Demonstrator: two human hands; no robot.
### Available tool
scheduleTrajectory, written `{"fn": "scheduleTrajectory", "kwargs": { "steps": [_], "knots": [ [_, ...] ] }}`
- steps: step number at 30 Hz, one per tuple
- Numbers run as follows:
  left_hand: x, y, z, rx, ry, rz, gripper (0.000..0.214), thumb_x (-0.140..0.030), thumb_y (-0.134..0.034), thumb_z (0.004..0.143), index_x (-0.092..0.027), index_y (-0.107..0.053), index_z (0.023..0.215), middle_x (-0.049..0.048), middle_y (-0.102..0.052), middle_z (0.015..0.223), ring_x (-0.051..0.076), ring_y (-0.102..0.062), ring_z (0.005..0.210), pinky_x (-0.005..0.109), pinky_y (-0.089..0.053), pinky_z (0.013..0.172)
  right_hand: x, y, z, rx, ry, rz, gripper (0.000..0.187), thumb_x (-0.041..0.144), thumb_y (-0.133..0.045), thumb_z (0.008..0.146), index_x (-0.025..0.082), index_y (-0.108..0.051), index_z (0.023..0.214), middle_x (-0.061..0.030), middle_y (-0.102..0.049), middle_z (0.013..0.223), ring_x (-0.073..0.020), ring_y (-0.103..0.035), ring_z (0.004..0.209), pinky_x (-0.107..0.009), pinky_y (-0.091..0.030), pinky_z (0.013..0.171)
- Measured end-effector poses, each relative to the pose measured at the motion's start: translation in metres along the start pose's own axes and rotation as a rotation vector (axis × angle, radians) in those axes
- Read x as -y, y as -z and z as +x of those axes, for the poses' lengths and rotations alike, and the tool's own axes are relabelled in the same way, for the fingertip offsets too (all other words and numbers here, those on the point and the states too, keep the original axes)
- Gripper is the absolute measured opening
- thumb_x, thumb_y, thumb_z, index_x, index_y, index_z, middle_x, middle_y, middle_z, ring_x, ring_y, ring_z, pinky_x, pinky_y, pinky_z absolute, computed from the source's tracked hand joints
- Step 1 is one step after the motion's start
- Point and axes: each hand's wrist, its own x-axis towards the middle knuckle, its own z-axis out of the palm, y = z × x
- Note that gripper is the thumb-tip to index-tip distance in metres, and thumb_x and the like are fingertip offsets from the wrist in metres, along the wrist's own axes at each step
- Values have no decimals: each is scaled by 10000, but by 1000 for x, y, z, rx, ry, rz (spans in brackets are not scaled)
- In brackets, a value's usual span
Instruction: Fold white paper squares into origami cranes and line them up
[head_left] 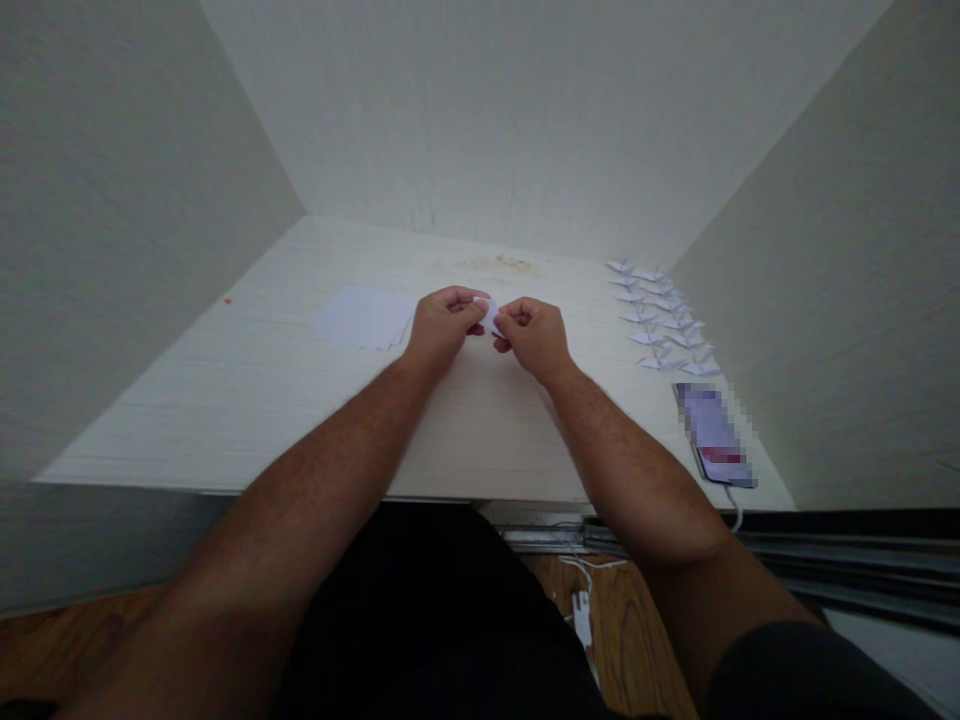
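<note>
A small folded piece of white paper (489, 313) is held up between my two hands over the middle of the table. My left hand (448, 322) pinches its left side between thumb and fingers. On the other side, my right hand (532, 333) grips the right edge the same way. The fingers cover much of the paper, so its exact folded shape is hard to make out. Just left of my left hand lies a fanned stack of white paper sheets (364, 318).
Several folded white paper cranes (660, 320) stand in rows at the table's right. A phone (714, 435) with a white cable (736, 510) lies near the front right corner. Walls enclose the white table (247, 400) at the back and sides. A white power strip (582, 618) rests on the floor.
</note>
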Motion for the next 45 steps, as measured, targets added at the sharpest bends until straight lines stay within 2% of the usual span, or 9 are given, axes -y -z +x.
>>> {"fn": "scheduleTrajectory", "kwargs": {
  "steps": [4, 8, 12, 20, 28, 31, 38, 42, 45],
  "knots": [
    [0, 1, 0, 13, -5, 11, 202, -169, -747, 583, -130, -669, 766, 18, -658, 631, 103, -569, 521, 249, -468, 540, -2, 0, 3, -71, -34, 83, 118, 273, -658, 765, 177, -589, 762, 13, -644, 603, -107, -626, 510, -221, -528, 483],
    [-3, 5, 0, 72, -37, 130, 141, -145, -728, 590, -128, -695, 726, 4, -623, 558, 94, -531, 485, 227, -413, 492, -2, 4, 4, -8, -26, 105, 121, 271, -665, 739, 182, -602, 791, 35, -638, 581, -91, -593, 485, -218, -524, 484],
    [-6, 7, -2, 146, 8, 161, 154, -120, -711, 596, -139, -687, 746, -2, -608, 535, 102, -534, 468, 235, -413, 476, 1, 7, 3, 35, -25, 90, 101, 230, -656, 714, 178, -597, 776, 35, -628, 541, -95, -578, 450, -214, -493, 451],
    [-6, 5, -3, 147, -53, 85, 175, -112, -702, 614, -159, -667, 779, -31, -564, 489, 94, -519, 417, 235, -395, 442, 1, 7, 2, 101, 20, 109, 119, 240, -637, 709, 204, -568, 799, 80, -591, 499, -95, -584, 451, -210, -483, 462],
    [-10, 4, -3, 138, 15, -15, 114, -118, -672, 622, -170, -639, 717, -11, -589, 507, 107, -535, 415, 245, -408, 442, -6, 8, 4, 115, 77, 188, 156, 310, -670, 705, 217, -585, 796, 82, -584, 543, -93, -583, 466, -233, -498, 494],
    [-10, 4, -4, 121, -8, 32, 105, -106, -622, 637, -166, -640, 722, -3, -602, 511, 116, -548, 428, 250, -424, 453, -6, 7, 3, 97, 61, 188, 152, 295, -674, 695, 208, -605, 799, 74, -595, 538, -95, -578, 462, -230, -491, 486],
    [-11, -1, -7, 87, -125, 146, 82, -120, -681, 635, -151, -639, 699, 9, -623, 535, 117, -580, 495, 242, -435, 499, 0, 1, -1, 22, 37, 122, 173, 349, -666, 729, 181, -623, 729, 10, -654, 580, -93, -557, 475, -221, -461, 463],
    [-10, -4, -6, 60, -103, 78, 92, -106, -675, 630, -147, -640, 706, 0, -621, 532, 110, -573, 478, 239, -440, 496, 0, -2, 0, -34, -19, 180, 131, 305, -636, 707, 182, -638, 751, 26, -624, 540, -100, -543, 448, -227, -444, 444],
    [-9, -3, -5, 58, -76, 70, 124, -101, -675, 620, -142, -646, 733, -5, -627, 533, 103, -564, 463, 231, -441, 488, -1, -2, 2, -16, -50, 229, 181, 264, -621, 669, 181, -672, 822, 38, -625, 551, -103, -553, 465, -225, -444, 454]
  ]
}}
